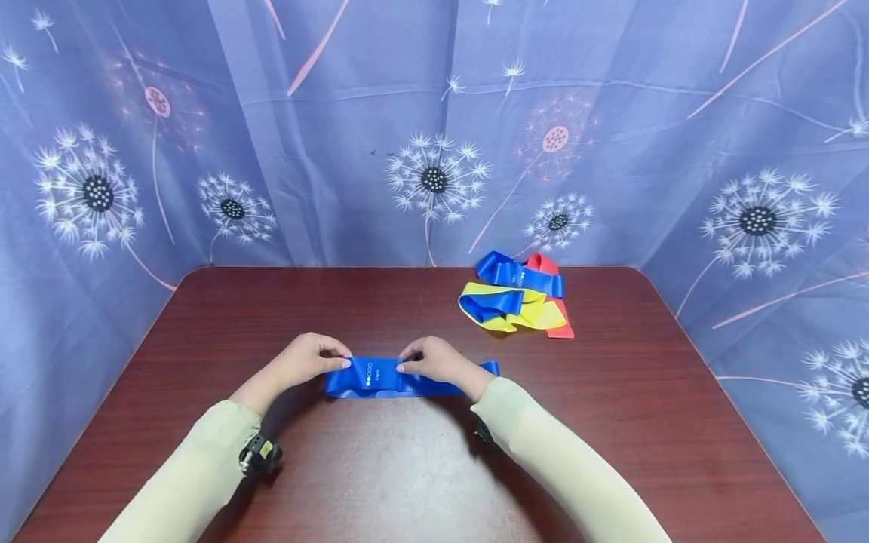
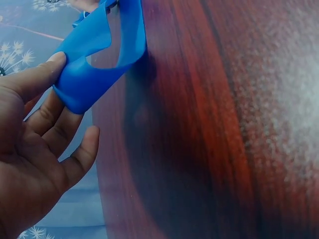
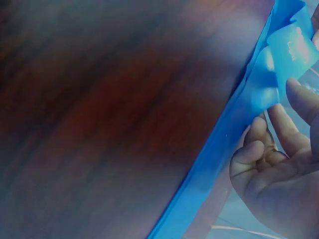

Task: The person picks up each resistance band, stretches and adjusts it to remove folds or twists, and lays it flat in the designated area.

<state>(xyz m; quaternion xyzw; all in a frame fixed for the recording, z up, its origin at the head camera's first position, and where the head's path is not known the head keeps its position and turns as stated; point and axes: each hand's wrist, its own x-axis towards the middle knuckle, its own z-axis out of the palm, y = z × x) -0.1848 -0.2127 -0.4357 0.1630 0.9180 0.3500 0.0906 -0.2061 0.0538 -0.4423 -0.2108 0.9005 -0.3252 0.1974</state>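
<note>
A blue resistance band, printed "Light" with a row of small dots, stands on its edge as a loop near the middle of the table. My left hand pinches its upper edge left of the print, between thumb and fingers. In the left wrist view the blue band curves round in an open loop past the fingertips. My right hand pinches the same edge right of the print. The right wrist view shows the band trailing past the right hand along the table.
Toward the back right lies a loose pile of bands: a blue band, a yellow band with another blue piece in its fold, and a red band. A dandelion-print curtain hangs round the back and sides of the brown table.
</note>
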